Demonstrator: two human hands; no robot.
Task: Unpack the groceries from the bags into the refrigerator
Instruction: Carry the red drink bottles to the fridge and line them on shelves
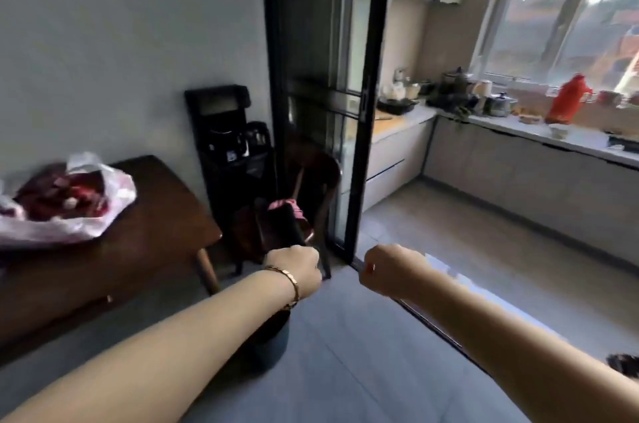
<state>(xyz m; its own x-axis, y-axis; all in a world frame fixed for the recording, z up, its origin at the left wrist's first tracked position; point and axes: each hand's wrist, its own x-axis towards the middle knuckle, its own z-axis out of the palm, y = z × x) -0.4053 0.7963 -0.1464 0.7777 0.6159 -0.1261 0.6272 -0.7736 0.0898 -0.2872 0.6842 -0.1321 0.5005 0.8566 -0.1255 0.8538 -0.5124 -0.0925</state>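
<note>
left hand (pixel 294 268): fingers curled round long dark cylindrical item with pink top (pixel 281 225). right hand (pixel 387 270): fingers curled; contents cannot be told. translucent plastic grocery bag (pixel 114 196) lies on dark wooden table (pixel 166 211), far left.

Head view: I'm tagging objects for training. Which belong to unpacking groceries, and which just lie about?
Job: bag on the table; dark item gripped by the left hand.
Lying about: red flask, pot, coffee machine, chair.
</note>
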